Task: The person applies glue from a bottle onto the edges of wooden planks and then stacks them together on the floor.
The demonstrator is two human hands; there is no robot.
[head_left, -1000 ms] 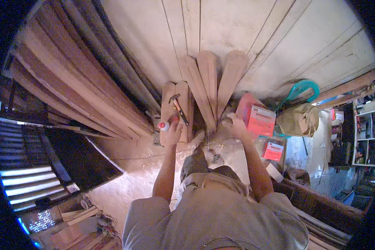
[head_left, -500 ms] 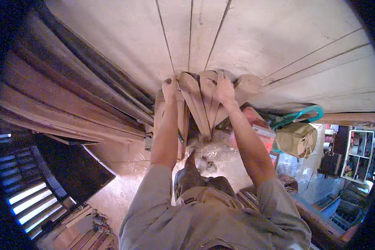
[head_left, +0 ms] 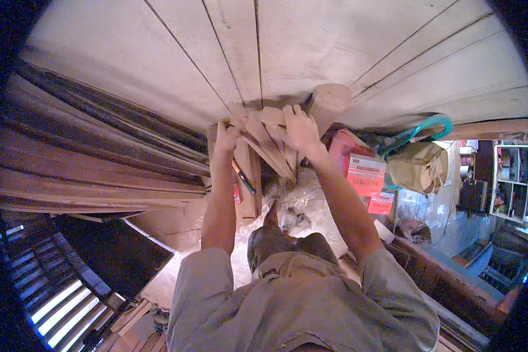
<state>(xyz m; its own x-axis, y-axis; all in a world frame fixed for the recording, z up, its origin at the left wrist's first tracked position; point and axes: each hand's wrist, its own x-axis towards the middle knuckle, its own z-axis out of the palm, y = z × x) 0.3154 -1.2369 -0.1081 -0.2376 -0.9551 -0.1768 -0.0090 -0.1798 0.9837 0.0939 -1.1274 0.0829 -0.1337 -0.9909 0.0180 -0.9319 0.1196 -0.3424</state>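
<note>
Several wooden planks stand upright against a pale panelled wall point(head_left: 311, 53), their ends fanned out before me. My left hand point(head_left: 226, 136) is closed at the upper end of a plank point(head_left: 265, 151) on the left of this group; its fingertips are partly blurred. My right hand point(head_left: 301, 130) has its fingers bent over the top of a neighbouring plank point(head_left: 273, 116). A thicker, wide-ended timber point(head_left: 330, 101) leans just right of that hand, apart from it. Below my left hand, beside the forearm, a black and orange tool handle point(head_left: 244, 177) shows.
A long stack of boards point(head_left: 100, 158) runs along the left. Red boxes point(head_left: 364, 173), a tan bag point(head_left: 418, 164) and a teal curved tube point(head_left: 425, 124) are at the right. Farther right stands a white shelf point(head_left: 513, 179). A dark panel point(head_left: 108, 252) leans lower left.
My view has turned slightly. Both hands have shifted left with the planks, whose tops now lean closer together. The tool handle and red boxes show more fully.
</note>
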